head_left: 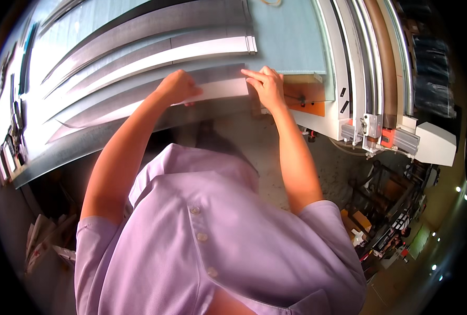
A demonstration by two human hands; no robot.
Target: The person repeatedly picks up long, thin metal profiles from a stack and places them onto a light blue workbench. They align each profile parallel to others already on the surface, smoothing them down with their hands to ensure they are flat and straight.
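Observation:
A long strip, dark grey along its far side and white along its near side [220, 90], lies across the near part of the table. Over its near edge my left hand [178, 88] is closed, knuckles up and fingers curled under. Whether those fingers pinch the edge or something small is hidden. At the strip's right end is my right hand [267, 86], its index finger stretched left toward the far corner and its thumb apart from it. The other fingers are bent, and nothing shows in its grasp.
More grey and white strips [212, 48] lie farther back on the pale blue table top [291, 37]. To the right run metal rails and a brown roller [384, 63], with a white machine housing [437, 144] at their near end. A dark metal frame [383, 189] stands lower right.

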